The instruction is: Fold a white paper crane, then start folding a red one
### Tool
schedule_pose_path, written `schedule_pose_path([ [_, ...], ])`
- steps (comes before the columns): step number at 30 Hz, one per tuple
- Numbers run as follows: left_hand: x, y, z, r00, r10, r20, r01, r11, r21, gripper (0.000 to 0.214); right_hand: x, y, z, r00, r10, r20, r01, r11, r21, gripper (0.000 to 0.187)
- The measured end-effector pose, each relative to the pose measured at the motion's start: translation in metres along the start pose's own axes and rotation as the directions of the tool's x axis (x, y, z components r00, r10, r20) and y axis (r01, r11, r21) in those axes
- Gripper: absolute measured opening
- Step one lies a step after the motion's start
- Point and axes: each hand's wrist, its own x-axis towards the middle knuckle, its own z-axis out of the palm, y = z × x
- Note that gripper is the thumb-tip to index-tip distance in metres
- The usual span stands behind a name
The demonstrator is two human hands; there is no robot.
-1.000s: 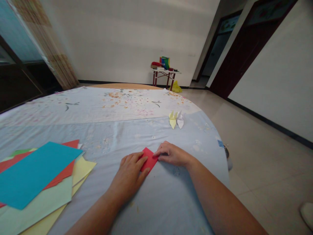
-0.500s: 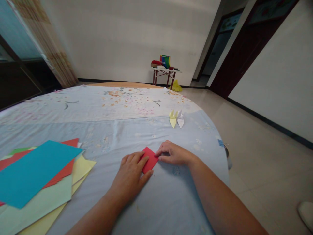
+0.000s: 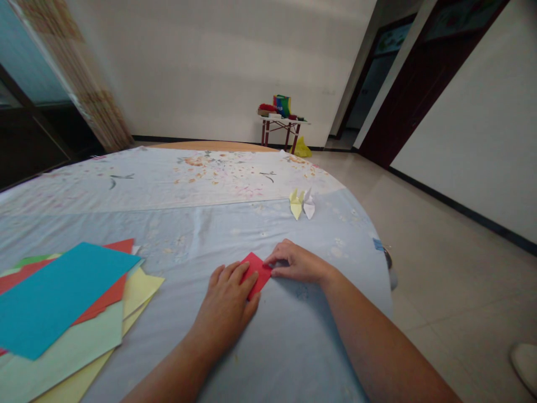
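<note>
A small red folded paper (image 3: 262,275) lies diamond-shaped on the blue tablecloth. My left hand (image 3: 230,291) rests flat over its left side, fingers spread and touching it, thumb along the lower edge. At the right corner, my right hand (image 3: 296,262) pinches the paper between thumb and fingers. Exactly which layer it grips is too small to make out. Beyond my hands stand two folded paper figures side by side, one yellow (image 3: 296,205) and one white (image 3: 309,204).
A pile of coloured sheets lies at the left, a blue sheet (image 3: 62,296) on top. The round table's edge curves past my right arm. Against the far wall is a small table (image 3: 285,119) bearing several things, with a yellow bag (image 3: 301,148) beside it.
My left fingers have shifted slightly across the red paper, and the thumb has drawn in a little. My right hand stays at the same corner, its fingertips slightly further left.
</note>
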Motion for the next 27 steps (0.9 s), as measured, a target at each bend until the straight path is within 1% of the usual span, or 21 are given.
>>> schedule_pose_path([
  [4, -0.001, 0.005, 0.005, 0.999, -0.032, 0.004, 0.031, 0.998, 0.056, 0.036, 0.001, -0.007, 0.007, 0.997, 0.013, -0.074, -0.019, 0.997, -0.072, 0.029],
  [7, -0.003, 0.007, 0.013, 0.999, -0.043, 0.008, 0.042, 0.994, 0.101, 0.036, 0.002, -0.009, 0.013, 0.999, -0.018, -0.032, 0.014, 0.994, -0.104, 0.029],
  [9, -0.006, 0.009, 0.018, 0.999, -0.035, 0.017, 0.032, 0.99, 0.138, 0.038, 0.003, -0.009, 0.015, 1.0, -0.015, -0.007, 0.014, 0.992, -0.124, 0.026],
  [12, -0.009, 0.011, 0.023, 1.0, -0.021, 0.022, 0.016, 0.981, 0.191, 0.042, 0.005, -0.008, 0.016, 1.0, 0.031, 0.0, -0.031, 0.988, -0.153, 0.023],
  [14, -0.01, 0.013, 0.021, 0.999, -0.027, 0.038, 0.019, 0.979, 0.202, 0.045, 0.006, -0.007, 0.016, 0.998, 0.063, 0.001, -0.062, 0.986, -0.155, 0.023],
  [17, -0.01, 0.013, 0.011, 0.993, -0.058, 0.099, 0.041, 0.985, 0.167, 0.046, 0.004, -0.002, 0.014, 0.997, 0.068, 0.029, -0.064, 0.992, -0.108, 0.027],
  [20, -0.007, 0.007, -0.003, 0.987, -0.066, 0.146, 0.052, 0.994, 0.094, 0.039, 0.0, 0.011, 0.009, 0.997, 0.005, 0.078, -0.007, 1.0, 0.026, 0.036],
  [21, -0.006, 0.004, -0.006, 0.987, -0.052, 0.152, 0.043, 0.997, 0.063, 0.038, -0.002, 0.015, 0.007, 0.996, -0.023, 0.087, 0.016, 0.996, 0.085, 0.036],
  [24, -0.003, -0.005, -0.008, 0.989, -0.041, 0.141, 0.041, 0.999, 0.006, 0.036, -0.004, 0.024, 0.001, 0.996, -0.049, 0.075, 0.033, 0.981, 0.193, 0.032],
  [27, -0.002, -0.009, -0.003, 0.995, -0.034, 0.097, 0.036, 0.999, -0.013, 0.034, -0.003, 0.025, 0.0, 0.997, -0.05, 0.062, 0.036, 0.979, 0.2, 0.028],
])
